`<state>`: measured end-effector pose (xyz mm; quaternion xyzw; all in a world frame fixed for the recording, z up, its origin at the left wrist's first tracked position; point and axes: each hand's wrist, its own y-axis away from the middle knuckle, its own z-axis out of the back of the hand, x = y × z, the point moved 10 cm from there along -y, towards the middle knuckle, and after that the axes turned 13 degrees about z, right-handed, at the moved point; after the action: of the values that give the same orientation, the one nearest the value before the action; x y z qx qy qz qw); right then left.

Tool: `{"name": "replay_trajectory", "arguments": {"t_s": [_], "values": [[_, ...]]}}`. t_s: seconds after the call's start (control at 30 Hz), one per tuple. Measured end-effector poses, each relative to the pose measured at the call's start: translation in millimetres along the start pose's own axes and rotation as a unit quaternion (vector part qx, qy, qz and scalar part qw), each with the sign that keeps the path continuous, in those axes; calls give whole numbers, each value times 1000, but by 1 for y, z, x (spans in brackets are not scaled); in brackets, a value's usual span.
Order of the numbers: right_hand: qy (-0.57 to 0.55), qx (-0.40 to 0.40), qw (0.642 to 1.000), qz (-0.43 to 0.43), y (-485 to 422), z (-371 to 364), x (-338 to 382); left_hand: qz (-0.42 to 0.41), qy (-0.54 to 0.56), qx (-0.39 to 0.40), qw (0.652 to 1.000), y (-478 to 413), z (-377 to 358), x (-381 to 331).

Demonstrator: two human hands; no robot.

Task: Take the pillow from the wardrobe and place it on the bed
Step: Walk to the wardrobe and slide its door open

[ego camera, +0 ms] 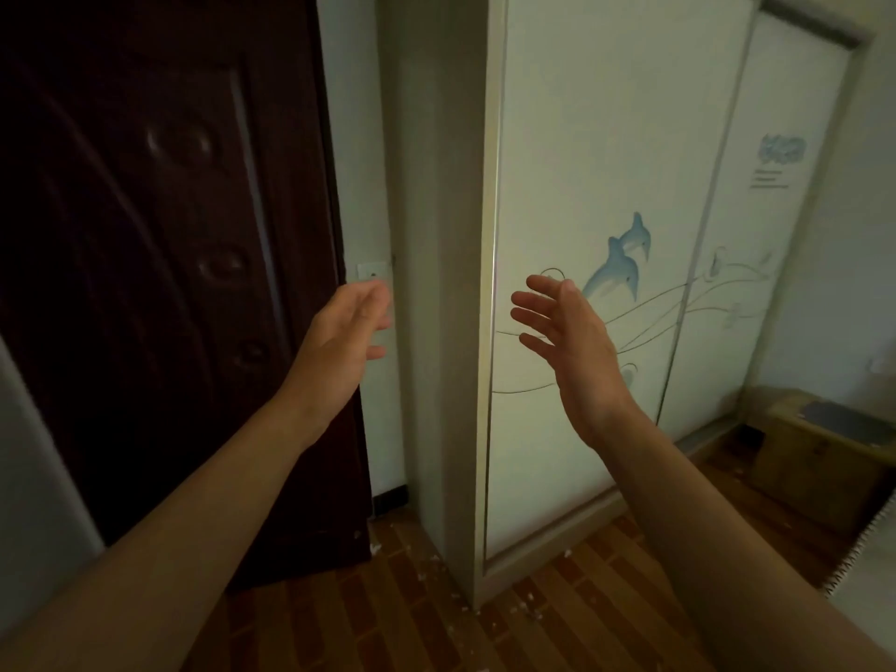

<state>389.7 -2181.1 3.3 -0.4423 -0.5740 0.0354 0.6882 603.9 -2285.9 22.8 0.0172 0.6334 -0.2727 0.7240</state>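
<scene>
Two closed wardrobe doors (582, 186) ahead — left hand (346, 332) and right hand (567, 337) both spread wide, empty

I stand on a brown brick-pattern floor (402, 618). The white wardrobe (582, 332) rests on it, small white crumbs (526, 606) are scattered by its corner, and a cardboard box (819, 458) sits on it at the far right.

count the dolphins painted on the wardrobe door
2. Both are on the near sliding door of the wardrobe: the upper dolphin sits above and right of the lower dolphin, overlapping it. The right hand may hide more below.
</scene>
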Motion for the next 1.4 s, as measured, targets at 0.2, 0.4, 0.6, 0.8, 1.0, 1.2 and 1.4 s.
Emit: {"name": "replay_trajectory", "arguments": {"t_s": [0.2, 0.4, 0.6, 0.8, 1.0, 1.2, 1.4], "values": [[16, -44, 999, 10, -85, 26, -56, -14, 10, 36, 999, -118, -45, 13], [36, -87, 996, 8, -151, 63, -100, -14, 56, 92, 994, -211, -102, 29], [77, -137, 987, -2, -195, 105, -139, -24, 94, 166, 981, -293, -173, 44], [136, -196, 971, 27, -237, 133, -156, -70, 106, 242, 962, -369, -236, 42], [184, -237, 953, 41, -273, 164, -169, -88, 138, 293, 942, -426, -295, 44], [215, -267, 939, 30, -296, 207, -198, -88, 156, 338, 924, -462, -367, 46], [225, -289, 930, 31, -324, 277, -235, -100, 157, 358, 915, -493, -453, 46]]}}
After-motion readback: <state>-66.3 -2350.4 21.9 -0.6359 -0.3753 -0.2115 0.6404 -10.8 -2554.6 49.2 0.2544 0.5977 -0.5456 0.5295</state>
